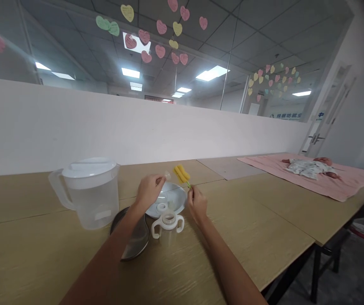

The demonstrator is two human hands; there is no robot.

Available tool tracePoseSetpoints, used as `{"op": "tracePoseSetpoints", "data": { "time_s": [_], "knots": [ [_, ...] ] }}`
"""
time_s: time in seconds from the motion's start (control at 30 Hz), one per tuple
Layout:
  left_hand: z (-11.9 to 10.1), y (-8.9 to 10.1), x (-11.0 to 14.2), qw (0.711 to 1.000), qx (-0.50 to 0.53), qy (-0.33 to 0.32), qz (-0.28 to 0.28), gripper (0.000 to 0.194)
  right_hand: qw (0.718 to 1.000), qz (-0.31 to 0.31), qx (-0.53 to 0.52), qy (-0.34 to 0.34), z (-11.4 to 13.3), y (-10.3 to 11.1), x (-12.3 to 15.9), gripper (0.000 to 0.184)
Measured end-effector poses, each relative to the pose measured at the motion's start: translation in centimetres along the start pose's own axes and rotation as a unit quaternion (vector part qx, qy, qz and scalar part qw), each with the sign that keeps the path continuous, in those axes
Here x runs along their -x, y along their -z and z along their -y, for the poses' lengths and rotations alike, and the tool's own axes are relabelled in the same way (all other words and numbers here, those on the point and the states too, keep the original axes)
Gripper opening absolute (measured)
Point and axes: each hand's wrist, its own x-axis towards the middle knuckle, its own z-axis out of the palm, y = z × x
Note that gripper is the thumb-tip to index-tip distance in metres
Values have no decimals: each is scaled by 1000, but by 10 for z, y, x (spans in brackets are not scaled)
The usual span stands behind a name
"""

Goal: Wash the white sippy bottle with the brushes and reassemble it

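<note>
My left hand (pixel 150 190) is above the left side of a white bowl (pixel 182 202), its fingers pinched on a small clear piece that looks like a bottle nipple (pixel 167 175). In my right hand (pixel 197 204), at the bowl's right edge, is the thin green handle of a bottle brush (pixel 181 173). The brush's yellow sponge head points up and left, beyond the bowl and apart from the nipple. A white ring (pixel 162 207) shows at the bowl's near side. Directly in front of the bowl stands an open baby bottle (pixel 168 226) with two white side handles.
A metal kidney dish (pixel 136 243) lies under my left forearm. To its left stands a lidded translucent pitcher (pixel 95 199). A baby doll (pixel 312 167) lies on a pink towel (pixel 331 188) at the far right. A white wall (pixel 169 131) with glass above it borders the table's back.
</note>
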Motion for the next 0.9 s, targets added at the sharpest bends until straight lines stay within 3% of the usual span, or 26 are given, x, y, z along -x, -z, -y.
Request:
{"op": "tracePoseSetpoints", "data": {
  "time_s": [0.13,0.33,0.5,0.7,0.83,0.9],
  "knots": [
    [-8,7,3,992,-116,-33,-23,34,995,-41,-25,85,-1,-3,1,38],
    [-12,10,3,986,-161,-29,-16,26,995,-77,-8,56,-3,-3,0,38],
    [-11,11,3,984,-173,-39,-11,26,990,-83,-28,106,-7,-6,2,36],
    [-16,14,4,982,-187,-33,8,25,991,-106,-47,65,-10,-5,-1,37],
    [-17,14,4,981,-190,-43,7,25,989,-78,-63,113,-8,-7,1,35],
    [-14,14,4,983,-178,-46,8,25,991,-65,-50,105,-9,-8,1,36]
  ]
}}
